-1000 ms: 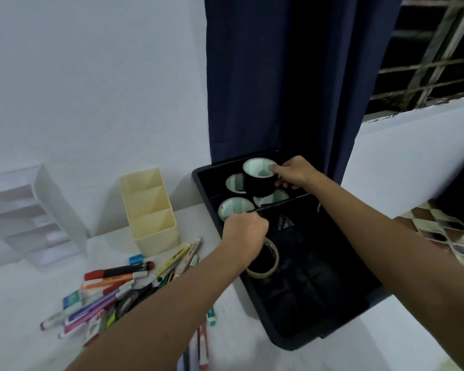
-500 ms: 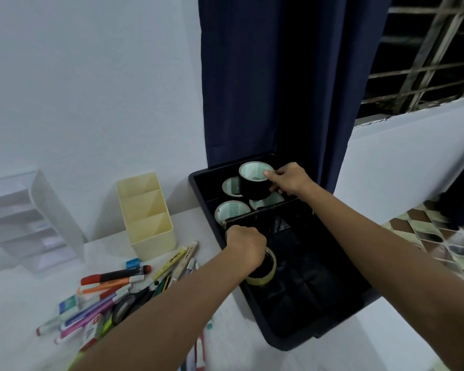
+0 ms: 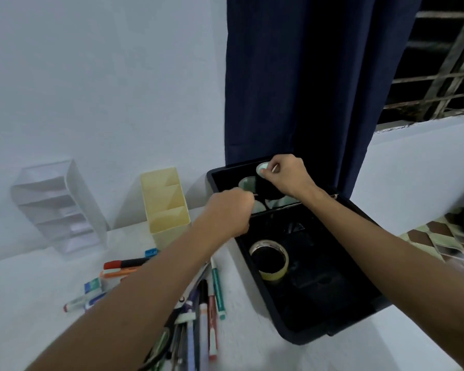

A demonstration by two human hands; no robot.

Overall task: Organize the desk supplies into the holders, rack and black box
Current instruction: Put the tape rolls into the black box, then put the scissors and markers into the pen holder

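Since the earlier frame the left hand [image 3: 229, 210] has let go of the clear tape roll [image 3: 269, 259] and risen to the box's divider, and the right hand [image 3: 284, 174] has carried its black roll [image 3: 269, 189] toward the box's far corner

Taking the black box [image 3: 316, 336] as the landmark: a dark curtain [image 3: 300, 81] hangs behind its far end, against the white wall. To the box's left stands the white rack [image 3: 56, 207], and between rack and box, just beside the box's far left corner, the yellow holder [image 3: 166, 202] with its three compartments. On the desk [image 3: 30, 290] along the box's left side lies a loose heap of markers and pens [image 3: 198, 303], partly hidden under the left forearm.

Inside the box, the near compartment holds the clear roll lying flat, free of both hands. Beyond the divider, more rolls [image 3: 247, 182] with pale cores sit in the far compartment.

Right fingers pinch the black roll by its pale rim, thumb and forefinger clamped on it above the far compartment. Left fingers are curled into a fist over the divider's left end; whether they hold anything I cannot tell
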